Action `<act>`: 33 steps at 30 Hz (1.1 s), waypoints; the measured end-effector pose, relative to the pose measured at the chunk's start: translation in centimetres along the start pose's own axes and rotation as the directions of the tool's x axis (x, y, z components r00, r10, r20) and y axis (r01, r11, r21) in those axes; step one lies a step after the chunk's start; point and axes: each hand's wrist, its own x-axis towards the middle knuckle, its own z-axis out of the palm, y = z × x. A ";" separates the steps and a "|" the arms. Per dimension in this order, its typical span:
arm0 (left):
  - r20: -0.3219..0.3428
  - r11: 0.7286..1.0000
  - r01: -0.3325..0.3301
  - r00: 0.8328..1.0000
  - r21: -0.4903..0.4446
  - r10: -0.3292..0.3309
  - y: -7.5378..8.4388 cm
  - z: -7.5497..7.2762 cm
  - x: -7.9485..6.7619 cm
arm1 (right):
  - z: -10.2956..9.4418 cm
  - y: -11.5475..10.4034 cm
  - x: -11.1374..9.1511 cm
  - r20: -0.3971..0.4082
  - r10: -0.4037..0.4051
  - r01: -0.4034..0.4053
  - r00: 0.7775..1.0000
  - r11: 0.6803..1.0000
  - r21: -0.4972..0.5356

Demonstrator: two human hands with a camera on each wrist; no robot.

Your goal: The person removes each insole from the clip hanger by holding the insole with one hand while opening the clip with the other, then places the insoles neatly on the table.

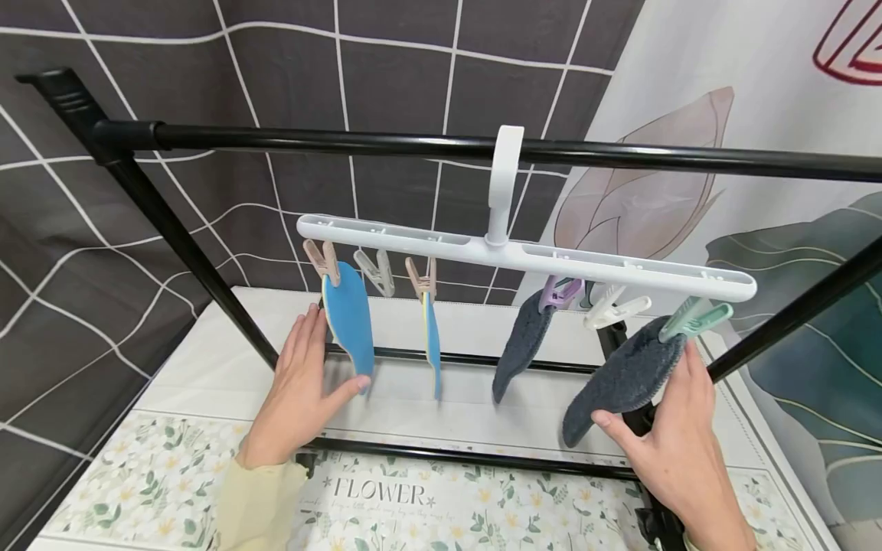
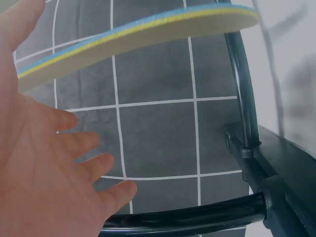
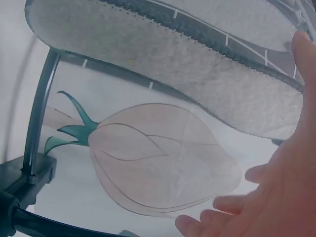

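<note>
A white clip hanger [image 1: 413, 242] hangs by its hook from a black rail. Beige clothes pegs [image 1: 331, 264] grip two blue insoles, the outer blue insole [image 1: 350, 317] and the inner blue insole [image 1: 432, 344]. A purple clothes peg [image 1: 560, 291] grips the inner dark grey fluffy insole [image 1: 521, 344], a green peg [image 1: 696, 320] the outer grey insole [image 1: 623, 379]. My left hand [image 1: 292, 402] is beside the outer blue insole, fingers extended, thumb tip at its lower edge. My right hand [image 1: 682, 444] is beside the outer grey insole, fingers loosely extended, thumb near its side.
The black rack's top rail [image 1: 331, 140] crosses above the hanger, and lower bars [image 1: 475, 457] run over the flower-patterned table cover [image 1: 172, 467]. A spare grey peg [image 1: 376, 272] and white peg [image 1: 615, 308] hang unused. A dark checked curtain [image 1: 289, 92] is behind.
</note>
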 end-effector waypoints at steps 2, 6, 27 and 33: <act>-0.009 1.000 -0.011 1.000 -0.015 0.011 0.0 0.0 0.1 | -0.1 -0.2 -0.1 -0.024 0.018 -0.018 1.000 1.000 -0.014; -0.027 0.999 -0.027 0.999 -0.045 0.026 0.0 0.0 0.4 | -0.4 -0.5 -0.2 -0.084 0.019 -0.020 0.996 1.000 -0.014; -0.019 0.993 0.016 1.000 -0.121 -0.018 0.1 -0.3 0.9 | -1.0 -3.0 -0.2 -0.479 -0.029 0.106 0.877 0.985 0.134; -0.014 0.985 0.043 0.999 -0.170 -0.046 -0.1 -0.4 1.2 | -0.4 -3.9 0.2 -0.644 0.013 0.209 0.765 0.940 0.268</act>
